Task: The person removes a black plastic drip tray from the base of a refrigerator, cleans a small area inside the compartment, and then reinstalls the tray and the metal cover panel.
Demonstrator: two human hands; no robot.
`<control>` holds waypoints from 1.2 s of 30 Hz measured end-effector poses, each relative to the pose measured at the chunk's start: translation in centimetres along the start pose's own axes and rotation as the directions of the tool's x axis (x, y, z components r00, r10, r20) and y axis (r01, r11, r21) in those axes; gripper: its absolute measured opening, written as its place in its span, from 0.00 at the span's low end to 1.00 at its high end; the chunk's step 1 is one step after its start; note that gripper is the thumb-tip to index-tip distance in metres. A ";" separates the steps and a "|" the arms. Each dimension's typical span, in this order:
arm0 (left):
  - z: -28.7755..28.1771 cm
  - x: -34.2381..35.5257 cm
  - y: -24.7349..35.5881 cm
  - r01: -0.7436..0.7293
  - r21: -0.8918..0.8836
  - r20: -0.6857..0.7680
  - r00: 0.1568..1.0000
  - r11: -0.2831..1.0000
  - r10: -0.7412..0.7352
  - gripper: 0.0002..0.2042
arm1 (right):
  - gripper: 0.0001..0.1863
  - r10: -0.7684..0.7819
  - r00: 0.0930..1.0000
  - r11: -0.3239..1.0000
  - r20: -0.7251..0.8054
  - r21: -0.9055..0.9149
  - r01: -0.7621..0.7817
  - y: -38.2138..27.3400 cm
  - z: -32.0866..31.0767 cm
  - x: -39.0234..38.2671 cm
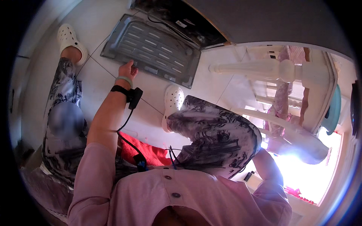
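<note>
A grey metal panel (151, 49) with rows of long slots and a raised rim lies on the tiled floor, in front of an open dark cabinet or appliance bay. My left hand (128, 70) is at the panel's near edge, its fingers curled closed on the rim; the fingertips are partly hidden. On that wrist I wear a pale band and a black strap with a small box and cable (134, 98). My right forearm (268, 165) passes behind my bent right leg, which hides the hand.
Dark wiring (171, 26) shows inside the open bay beyond the panel. A white carved-leg table (316, 86) and a white chair (290, 135) stand to the right, by a bright opening. Red cloth (145, 150) lies between my legs. My white clogs (174, 103) rest on the tiles.
</note>
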State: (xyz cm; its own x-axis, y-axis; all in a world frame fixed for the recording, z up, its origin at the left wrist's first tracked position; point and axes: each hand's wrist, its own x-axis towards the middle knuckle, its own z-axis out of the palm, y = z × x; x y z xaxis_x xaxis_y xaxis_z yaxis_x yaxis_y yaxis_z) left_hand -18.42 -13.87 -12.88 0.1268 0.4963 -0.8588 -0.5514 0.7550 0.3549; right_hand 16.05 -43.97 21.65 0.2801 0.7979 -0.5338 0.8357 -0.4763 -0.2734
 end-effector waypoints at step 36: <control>-17.4 -0.6 6.3 -0.212 0.031 0.216 0.956 0.977 0.201 0.05 | 0.12 -0.451 0.145 0.876 -0.881 -0.468 -0.114 0.4 -28.0 -12.4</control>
State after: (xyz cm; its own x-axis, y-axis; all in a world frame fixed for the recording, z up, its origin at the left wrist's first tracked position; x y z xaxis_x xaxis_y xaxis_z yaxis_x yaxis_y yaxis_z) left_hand -36.31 -16.86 -16.60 0.1887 0.7183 -0.6697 -0.5402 0.6454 0.5400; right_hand 26.16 -43.70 50.51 0.0792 0.6557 0.7508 0.9215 -0.3355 0.1958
